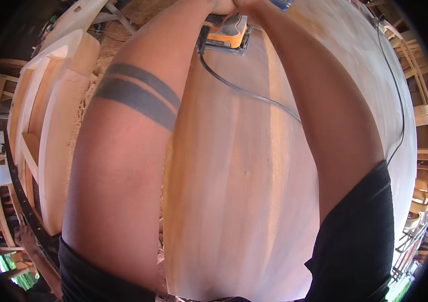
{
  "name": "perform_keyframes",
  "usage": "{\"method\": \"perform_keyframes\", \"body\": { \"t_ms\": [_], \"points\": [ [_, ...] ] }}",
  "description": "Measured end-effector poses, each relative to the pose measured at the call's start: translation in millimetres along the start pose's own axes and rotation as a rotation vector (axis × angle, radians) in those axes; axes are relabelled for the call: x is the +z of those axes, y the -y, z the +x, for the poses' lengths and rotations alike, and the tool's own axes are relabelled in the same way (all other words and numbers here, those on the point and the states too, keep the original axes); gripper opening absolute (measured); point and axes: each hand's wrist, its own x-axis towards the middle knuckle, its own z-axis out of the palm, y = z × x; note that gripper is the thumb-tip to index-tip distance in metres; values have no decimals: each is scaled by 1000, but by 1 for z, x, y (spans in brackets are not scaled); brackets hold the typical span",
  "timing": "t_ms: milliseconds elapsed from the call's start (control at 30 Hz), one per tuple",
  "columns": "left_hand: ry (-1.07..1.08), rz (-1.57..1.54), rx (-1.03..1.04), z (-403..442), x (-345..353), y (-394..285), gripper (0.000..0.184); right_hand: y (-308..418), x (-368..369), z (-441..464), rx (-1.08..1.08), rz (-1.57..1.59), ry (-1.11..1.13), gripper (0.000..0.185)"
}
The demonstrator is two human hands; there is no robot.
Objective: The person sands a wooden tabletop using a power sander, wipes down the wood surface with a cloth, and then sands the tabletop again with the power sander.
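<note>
An orange and black electric sander (226, 38) with a flat square base sits on a broad wooden panel (234, 166) at the top of the view. Both my arms stretch forward to it. My left hand (222, 6) and my right hand (244, 3) meet on top of the sander, closed on its body, though the upper edge of the picture cuts off most of their fingers. A black power cord (244, 92) leaves the sander's left side, curves across the panel and passes under my right forearm.
A pale wooden frame piece (55, 126) stands to the left, with wood shavings on the floor beside it. Another person's hand (25, 236) shows at lower left. A dark cable (400, 95) hangs over the panel's right side. Wooden chair frames (424, 194) line the right edge.
</note>
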Motion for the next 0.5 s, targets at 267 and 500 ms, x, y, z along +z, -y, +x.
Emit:
{"method": "perform_keyframes", "body": {
  "t_ms": [267,500],
  "points": [
    [-23,26,-15,-28,-16,44,56,11,60,5,-53,104,26,49],
    [86,149,-185,-51,5,74,67,51,82,-47,65,118,33,48]
  ]
}}
